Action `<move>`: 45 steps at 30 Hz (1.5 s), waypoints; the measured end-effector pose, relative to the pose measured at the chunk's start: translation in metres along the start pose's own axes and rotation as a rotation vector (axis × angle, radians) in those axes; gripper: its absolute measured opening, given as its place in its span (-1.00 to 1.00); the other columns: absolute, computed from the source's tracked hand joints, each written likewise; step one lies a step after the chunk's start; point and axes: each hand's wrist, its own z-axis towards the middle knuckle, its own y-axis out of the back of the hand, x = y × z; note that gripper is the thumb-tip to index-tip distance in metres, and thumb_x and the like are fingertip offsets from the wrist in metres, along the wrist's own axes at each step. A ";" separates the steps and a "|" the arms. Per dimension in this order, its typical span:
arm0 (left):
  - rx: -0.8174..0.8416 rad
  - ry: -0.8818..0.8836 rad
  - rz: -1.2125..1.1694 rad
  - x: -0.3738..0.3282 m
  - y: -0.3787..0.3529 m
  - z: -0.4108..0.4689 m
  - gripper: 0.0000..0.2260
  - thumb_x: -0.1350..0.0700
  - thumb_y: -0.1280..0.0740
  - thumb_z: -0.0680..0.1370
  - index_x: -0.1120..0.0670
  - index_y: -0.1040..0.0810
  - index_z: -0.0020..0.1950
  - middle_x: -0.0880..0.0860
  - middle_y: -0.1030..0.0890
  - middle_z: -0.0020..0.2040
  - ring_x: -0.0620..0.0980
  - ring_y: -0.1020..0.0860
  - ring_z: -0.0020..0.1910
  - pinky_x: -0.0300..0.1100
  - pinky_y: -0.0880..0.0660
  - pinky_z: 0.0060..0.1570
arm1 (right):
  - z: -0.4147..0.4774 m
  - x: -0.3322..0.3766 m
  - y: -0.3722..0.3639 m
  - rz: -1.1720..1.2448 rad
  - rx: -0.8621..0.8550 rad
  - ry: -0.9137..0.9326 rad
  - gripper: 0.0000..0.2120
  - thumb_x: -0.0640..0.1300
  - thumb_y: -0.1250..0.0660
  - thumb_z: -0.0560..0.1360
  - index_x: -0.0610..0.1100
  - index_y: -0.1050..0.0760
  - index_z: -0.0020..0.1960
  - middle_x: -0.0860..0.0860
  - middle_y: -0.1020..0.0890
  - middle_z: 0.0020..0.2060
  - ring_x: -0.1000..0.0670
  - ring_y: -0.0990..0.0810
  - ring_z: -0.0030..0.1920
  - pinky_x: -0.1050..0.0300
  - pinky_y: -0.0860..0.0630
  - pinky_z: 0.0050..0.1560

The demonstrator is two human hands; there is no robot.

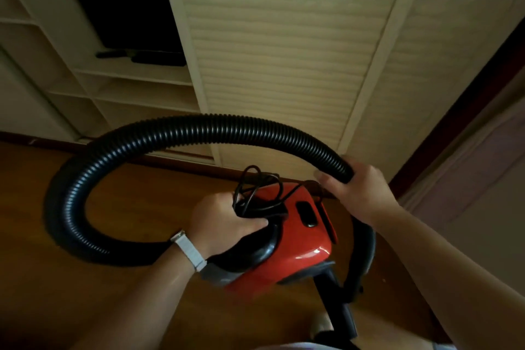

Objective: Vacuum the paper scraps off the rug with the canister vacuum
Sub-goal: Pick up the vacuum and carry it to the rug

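a tall cream wardrobe [284,65] with slatted doors fills the wall ahead, and a shelf unit [127,88] beside it on the left holds a dark screen [119,3]. below is brown wood floor [56,293]. a ribbed black hose [199,125] arcs wide over the floor, from the right side round to the left and back under the wrist. the red canister vacuum [301,239] sits between the person's arms, over the floor; whether it touches the boards i cannot tell. the right hand [360,193] curls its fingers round the hose end. the left hand [224,219] grips the vacuum's black handle, its fingers closed over the bunched black cord [255,187]. a white strap [189,248] circles the left wrist.
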 end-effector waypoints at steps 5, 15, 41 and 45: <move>-0.063 0.072 0.012 0.024 0.016 0.060 -0.75 -0.22 -0.54 0.28 -0.09 -0.62 -0.33 -0.17 -0.65 -0.34 -0.22 -0.61 -0.32 -0.07 -0.60 -0.31 | 0.094 0.011 -0.032 0.069 0.103 0.054 -0.77 0.19 -0.43 0.46 0.06 -0.55 -0.05 0.05 -0.61 -0.30 0.08 -0.59 -0.31 0.15 -0.50 -0.31; -0.151 0.414 0.193 0.057 0.075 0.184 -0.64 -0.29 -0.48 0.34 -0.04 -0.62 -0.10 -0.09 -0.61 -0.27 -0.14 -0.59 -0.29 -0.18 -0.58 -0.28 | 0.301 0.074 -0.111 0.163 0.385 0.244 -0.78 0.20 -0.45 0.43 0.08 -0.53 -0.12 0.06 -0.58 -0.37 0.10 -0.54 -0.42 0.21 -0.41 -0.39; -0.500 0.838 0.046 0.359 0.371 0.180 -0.59 -0.30 -0.44 0.32 -0.14 -0.63 0.08 -0.13 -0.66 -0.09 -0.12 -0.63 -0.10 -0.12 -0.60 -0.06 | 0.391 0.452 -0.483 0.129 0.750 0.549 -0.79 0.14 -0.47 0.43 0.04 -0.54 -0.14 0.06 -0.59 -0.36 0.08 -0.56 -0.38 0.16 -0.49 -0.36; -0.561 0.835 0.116 0.389 0.419 0.176 -0.64 -0.24 -0.47 0.36 -0.11 -0.61 0.08 -0.12 -0.65 -0.09 -0.08 -0.62 -0.09 -0.21 -0.51 -0.12 | 0.391 0.501 -0.529 0.140 0.760 0.565 -0.79 0.16 -0.47 0.44 0.05 -0.54 -0.16 0.05 -0.58 -0.37 0.07 -0.55 -0.39 0.14 -0.50 -0.36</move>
